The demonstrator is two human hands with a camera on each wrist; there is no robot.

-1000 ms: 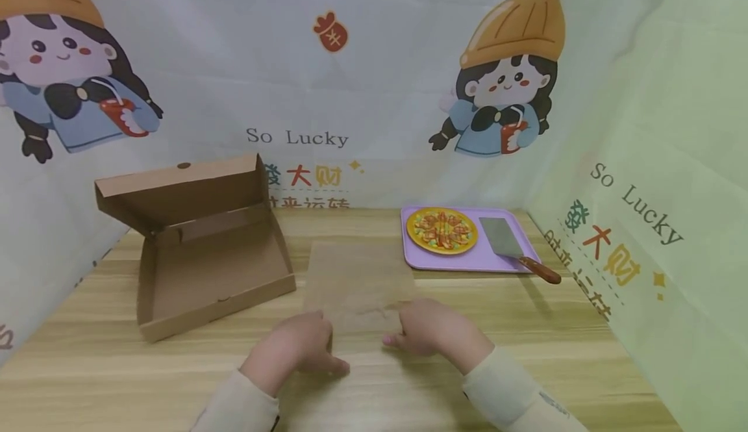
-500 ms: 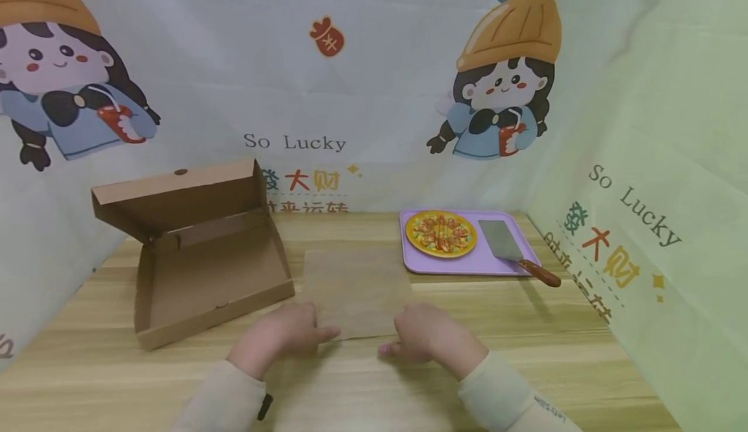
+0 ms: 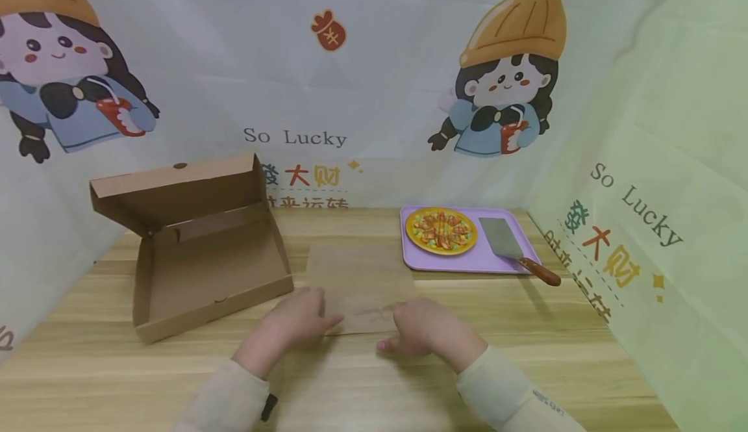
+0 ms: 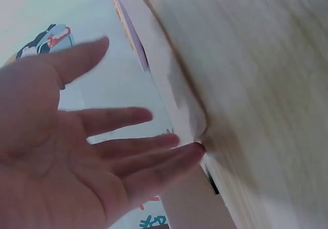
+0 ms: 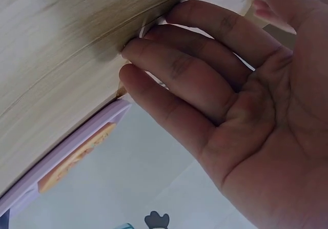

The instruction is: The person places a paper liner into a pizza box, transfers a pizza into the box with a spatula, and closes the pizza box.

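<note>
In the head view a thin brown sheet of paper [image 3: 361, 276] lies on the wooden table, slightly creased near its front edge. At its front left corner is my left hand [image 3: 297, 318]; the left wrist view shows that hand [image 4: 77, 147] with fingers spread and nearly straight, the lowest fingertip touching the paper's edge. My right hand [image 3: 431, 329] rests at the front right corner. Seen from the right wrist, its fingers [image 5: 179, 67] are gently bent, tips down at the paper and tabletop, with the thumb held apart from them.
An open cardboard pizza box [image 3: 216, 269] stands left of the paper, lid raised. At the back right, a purple tray [image 3: 456, 264] carries a toy pizza [image 3: 442, 231] and a pizza server [image 3: 504, 240], whose wooden handle overhangs the rim. Printed cloth walls [image 3: 397, 94] enclose the table.
My left hand has shifted slightly left, then a little forward along the paper's corner. The paper looked flatter half a second ago and is creased in front now. My right hand has barely moved.
</note>
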